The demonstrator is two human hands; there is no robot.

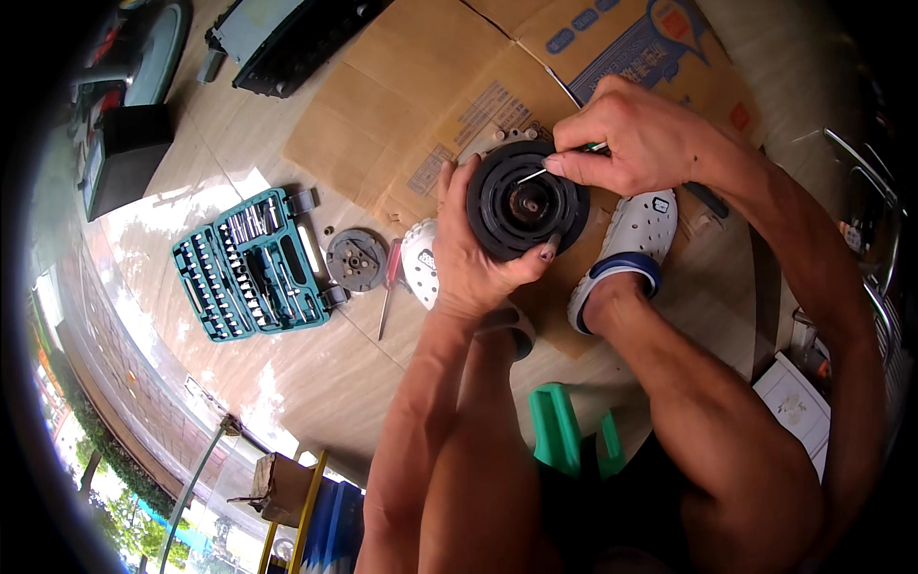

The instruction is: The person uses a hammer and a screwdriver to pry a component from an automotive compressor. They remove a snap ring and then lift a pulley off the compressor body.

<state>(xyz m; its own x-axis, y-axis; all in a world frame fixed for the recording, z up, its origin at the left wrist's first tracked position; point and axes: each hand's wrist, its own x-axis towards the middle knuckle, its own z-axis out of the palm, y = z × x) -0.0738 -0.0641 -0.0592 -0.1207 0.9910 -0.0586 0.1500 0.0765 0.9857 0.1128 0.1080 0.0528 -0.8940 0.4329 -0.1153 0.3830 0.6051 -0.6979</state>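
Note:
My left hand grips a round black pulley-like part by its left side, thumb on the lower rim. Above and right of it, my right hand is closed on a thin screwdriver with a green handle, its shaft angled down-left to the inner ring around a rusty hub. A silvery housing shows behind the pulley. To the left lie a grey disc plate, a red-handled screwdriver and an open teal socket set.
Cardboard lies on the tiled floor under the work, between my feet in white clogs. A green plastic piece is between my legs, a dark appliance at top left, a cardboard box at lower left, metal tubing at right.

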